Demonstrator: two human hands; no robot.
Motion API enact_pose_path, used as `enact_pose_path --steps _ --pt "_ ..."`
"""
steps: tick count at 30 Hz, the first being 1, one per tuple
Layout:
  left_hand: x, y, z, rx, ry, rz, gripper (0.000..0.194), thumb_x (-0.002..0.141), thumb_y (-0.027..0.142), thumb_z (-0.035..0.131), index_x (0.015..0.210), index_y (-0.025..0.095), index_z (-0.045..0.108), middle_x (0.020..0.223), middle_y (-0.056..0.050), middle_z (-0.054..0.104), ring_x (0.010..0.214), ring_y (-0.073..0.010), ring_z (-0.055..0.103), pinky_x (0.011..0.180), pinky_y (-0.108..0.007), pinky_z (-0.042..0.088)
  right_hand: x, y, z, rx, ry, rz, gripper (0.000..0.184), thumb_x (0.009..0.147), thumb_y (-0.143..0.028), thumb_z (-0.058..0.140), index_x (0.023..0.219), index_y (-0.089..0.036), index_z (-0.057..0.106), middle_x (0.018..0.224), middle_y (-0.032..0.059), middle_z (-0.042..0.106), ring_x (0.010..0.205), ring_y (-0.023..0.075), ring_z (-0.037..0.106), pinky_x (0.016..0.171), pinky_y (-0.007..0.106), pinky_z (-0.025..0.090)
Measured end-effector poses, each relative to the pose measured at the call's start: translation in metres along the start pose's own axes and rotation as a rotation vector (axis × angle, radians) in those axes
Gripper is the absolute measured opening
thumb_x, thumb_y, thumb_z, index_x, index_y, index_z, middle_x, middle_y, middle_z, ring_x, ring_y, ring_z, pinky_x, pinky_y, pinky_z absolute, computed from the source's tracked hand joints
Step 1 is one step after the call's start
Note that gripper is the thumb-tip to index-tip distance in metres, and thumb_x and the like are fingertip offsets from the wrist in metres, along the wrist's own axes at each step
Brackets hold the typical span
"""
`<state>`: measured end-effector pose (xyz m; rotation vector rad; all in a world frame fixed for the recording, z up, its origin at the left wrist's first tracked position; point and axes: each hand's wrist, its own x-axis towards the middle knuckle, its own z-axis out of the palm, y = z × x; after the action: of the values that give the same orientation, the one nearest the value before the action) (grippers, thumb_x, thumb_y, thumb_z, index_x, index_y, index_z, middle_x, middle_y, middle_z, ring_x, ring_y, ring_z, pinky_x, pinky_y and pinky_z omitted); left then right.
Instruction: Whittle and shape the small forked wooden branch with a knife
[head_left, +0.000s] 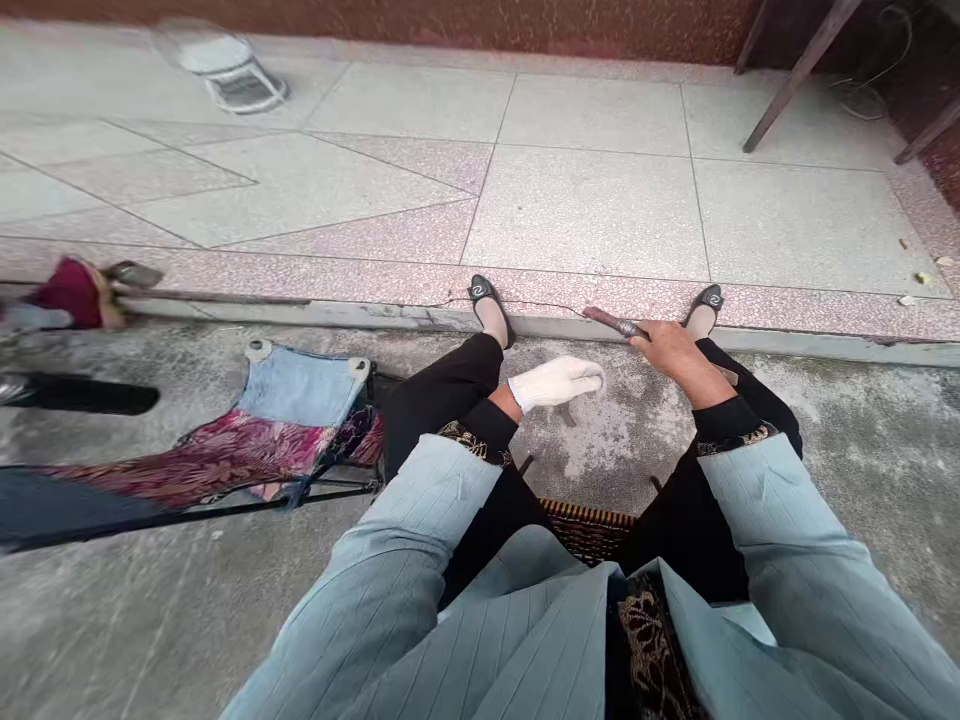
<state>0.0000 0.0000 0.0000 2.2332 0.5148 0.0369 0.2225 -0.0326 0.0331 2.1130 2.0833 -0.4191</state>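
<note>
My left hand [559,383] wears a white knit glove and is held over the ground between my knees. Its fingers are pressed together and curled, and whatever may be inside them is hidden. Bare, my right hand [670,350] is wrapped round a tool with a reddish-brown handle [609,321], part of it bound in grey wire or metal. A flat piece shows behind that hand, above my right knee; the tool's kind is unclear. From the handle's tip a thin dark line, perhaps a wire, runs left toward my left shoe [491,308].
A woven seat [589,528] lies beneath me. To the left stands a folding chair with patterned cloth [277,440]. A person's red shoe [71,295] is farther left. Ahead rises a low tiled step [585,215], with a white stool [240,75] and wooden legs [799,75] on it.
</note>
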Motion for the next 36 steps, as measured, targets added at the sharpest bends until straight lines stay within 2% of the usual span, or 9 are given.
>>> enact_pose_path --steps 6,8,11,15,21,26,28,31,36 --pt "0.000 -0.010 -0.002 0.198 0.110 -0.045 0.027 0.089 0.035 0.043 0.086 0.017 0.064 0.074 0.000 0.060 0.068 -0.0136 0.052 0.062 -0.024 0.032 -0.007 -0.018 0.007 0.103 -0.741 -0.431 0.023 0.080 -0.025 0.064 0.097 -0.014 0.074 0.082 0.0084 0.069 0.072 0.0188 0.059 0.062 0.027 0.038" --pt "0.002 -0.010 0.001 0.132 0.112 -0.030 0.028 0.089 0.035 0.042 0.087 0.017 0.064 0.076 -0.001 0.061 0.069 -0.0134 0.052 0.063 -0.023 0.033 -0.011 -0.015 0.002 0.278 -0.873 -0.598 0.026 0.080 -0.030 0.064 0.097 -0.013 0.073 0.075 0.0041 0.066 0.066 0.0151 0.055 0.060 0.025 0.037" --pt "0.005 -0.013 0.005 -0.062 0.141 -0.069 0.032 0.090 0.037 0.041 0.093 0.014 0.063 0.082 -0.002 0.063 0.074 -0.0139 0.054 0.068 -0.023 0.037 -0.015 0.002 -0.009 0.622 -0.690 -0.705 0.033 0.081 -0.040 0.062 0.099 -0.015 0.071 0.078 0.0010 0.063 0.069 0.0132 0.052 0.064 0.024 0.036" --pt "0.006 -0.017 0.007 -0.236 0.077 -0.140 0.038 0.089 0.043 0.043 0.093 0.011 0.063 0.072 -0.002 0.059 0.064 -0.0123 0.050 0.061 -0.022 0.037 -0.013 0.026 -0.014 0.809 -0.321 -0.512 0.035 0.082 -0.047 0.057 0.089 -0.014 0.068 0.073 -0.0007 0.057 0.067 0.0125 0.049 0.064 0.025 0.035" --pt "0.004 -0.010 0.007 -0.265 -0.063 -0.075 0.040 0.090 0.046 0.042 0.088 0.013 0.065 0.069 -0.001 0.057 0.059 -0.0100 0.047 0.059 -0.020 0.035 0.001 0.025 0.001 0.720 -0.130 -0.285 0.046 0.084 -0.059 0.049 0.068 -0.016 0.057 0.059 -0.0018 0.048 0.057 0.0112 0.043 0.057 0.025 0.030" --pt "0.002 -0.007 0.006 -0.178 -0.092 -0.049 0.037 0.090 0.044 0.043 0.090 0.015 0.067 0.074 -0.002 0.061 0.061 -0.0101 0.049 0.060 -0.020 0.034 0.008 0.015 0.007 0.404 -0.016 -0.114 0.044 0.087 -0.056 0.046 0.075 -0.017 0.062 0.067 0.0031 0.056 0.063 0.0153 0.050 0.057 0.027 0.030" --pt "-0.001 -0.007 0.002 -0.116 -0.083 -0.051 0.033 0.089 0.040 0.046 0.087 0.016 0.067 0.074 -0.001 0.061 0.061 -0.0104 0.050 0.059 -0.021 0.032 0.006 0.010 0.008 0.207 -0.121 -0.086 0.040 0.087 -0.053 0.050 0.078 -0.016 0.065 0.073 0.0067 0.060 0.065 0.0177 0.052 0.057 0.029 0.031" --pt "-0.006 -0.007 -0.007 -0.032 -0.048 -0.041 0.027 0.088 0.035 0.047 0.083 0.016 0.066 0.073 0.000 0.061 0.063 -0.0110 0.050 0.061 -0.022 0.032 0.000 -0.002 0.013 -0.014 -0.462 -0.141 0.035 0.080 -0.048 0.063 0.070 -0.015 0.066 0.067 0.0082 0.059 0.059 0.0178 0.052 0.056 0.030 0.032" --pt "-0.005 -0.006 -0.012 -0.098 0.095 -0.028 0.027 0.088 0.034 0.045 0.089 0.015 0.065 0.082 -0.001 0.063 0.075 -0.0128 0.054 0.071 -0.021 0.037 -0.013 -0.023 0.014 0.332 -0.981 -0.635 0.036 0.079 -0.049 0.064 0.078 -0.014 0.070 0.058 -0.0006 0.055 0.053 0.0104 0.045 0.054 0.025 0.032"
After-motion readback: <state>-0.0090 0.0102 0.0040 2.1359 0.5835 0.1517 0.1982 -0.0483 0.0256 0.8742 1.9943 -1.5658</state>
